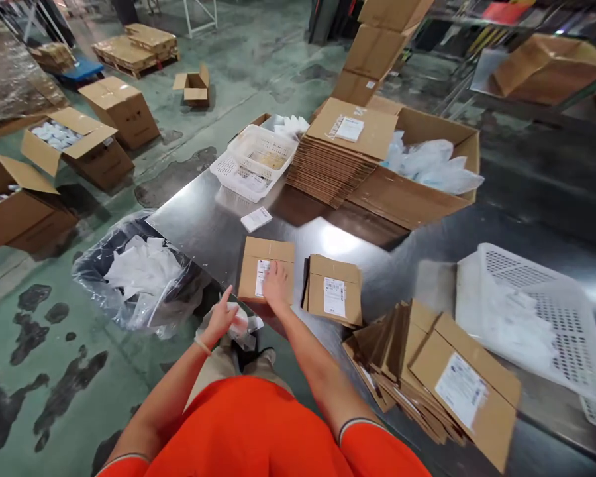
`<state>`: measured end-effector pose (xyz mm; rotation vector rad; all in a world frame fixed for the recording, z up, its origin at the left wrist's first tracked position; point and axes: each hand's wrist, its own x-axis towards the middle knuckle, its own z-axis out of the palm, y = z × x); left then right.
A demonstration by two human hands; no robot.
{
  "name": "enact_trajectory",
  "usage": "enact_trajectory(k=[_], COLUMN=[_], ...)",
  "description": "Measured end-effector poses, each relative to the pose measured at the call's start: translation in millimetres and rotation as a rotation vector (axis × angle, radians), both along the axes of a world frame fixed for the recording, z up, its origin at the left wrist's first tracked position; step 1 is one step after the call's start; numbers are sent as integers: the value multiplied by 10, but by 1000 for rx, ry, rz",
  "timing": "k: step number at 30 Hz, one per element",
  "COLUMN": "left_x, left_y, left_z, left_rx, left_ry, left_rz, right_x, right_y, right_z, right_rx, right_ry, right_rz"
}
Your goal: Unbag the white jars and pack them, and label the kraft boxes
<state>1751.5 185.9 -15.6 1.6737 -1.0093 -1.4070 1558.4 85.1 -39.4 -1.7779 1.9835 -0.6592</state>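
My right hand [277, 286] lies with fingers outstretched on a flat-looking brown cardboard box [251, 255], touching its white printed label [261, 277]. Beside it, off the table's near edge, my left hand [221, 319] has its index finger extended and the other fingers curled on crumpled white paper [239, 326]. Part of that paper hangs below the hand. Just right of my right hand sits a small stack of folded cartons [334, 268], the top one labelled. Farther right, more labelled folded cartons [430, 377] fan out near the edge.
The metal table [189, 215] carries a pad of white slips [256, 218], white baskets [223, 169], stacked flat cardboard [322, 175] and a large carton [407, 205] of plastic bags. A perforated white basket [571, 311] stands right. A lined bin [99, 298] of white paper stands left.
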Motion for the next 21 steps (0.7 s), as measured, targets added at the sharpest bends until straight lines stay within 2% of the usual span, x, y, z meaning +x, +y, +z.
enact_trajectory(k=[2, 4, 8, 13, 15, 17, 19, 21], left_x=[-91, -190, -415, -599, -634, -662, -679, -675], left_y=[-205, -289, -178, -51, -51, -41, 4, 91], left_z=[95, 149, 123, 93, 144, 219, 290, 342], left_rx=[7, 12, 16, -7, -18, -47, -95, -123], left_ry=[-111, -172, -190, -170, -194, -198, -107, 20], left_rz=[2, -16, -40, 19, -32, -133, -210, -221], right_x=[-269, -511, -791, -848, -910, -1111, -1474, -1906], right_y=[28, 72, 122, 104, 117, 147, 182, 220], right_z=[-17, -43, -91, -46, 29, 148, 308, 488], right_rx=[-24, -1, 102, 104, 99, 107, 118, 126], right_ry=[32, 16, -104, -129, -135, -139, -132, -110], right_rz=[-216, -317, -336, -383, -407, -457, -519, -582])
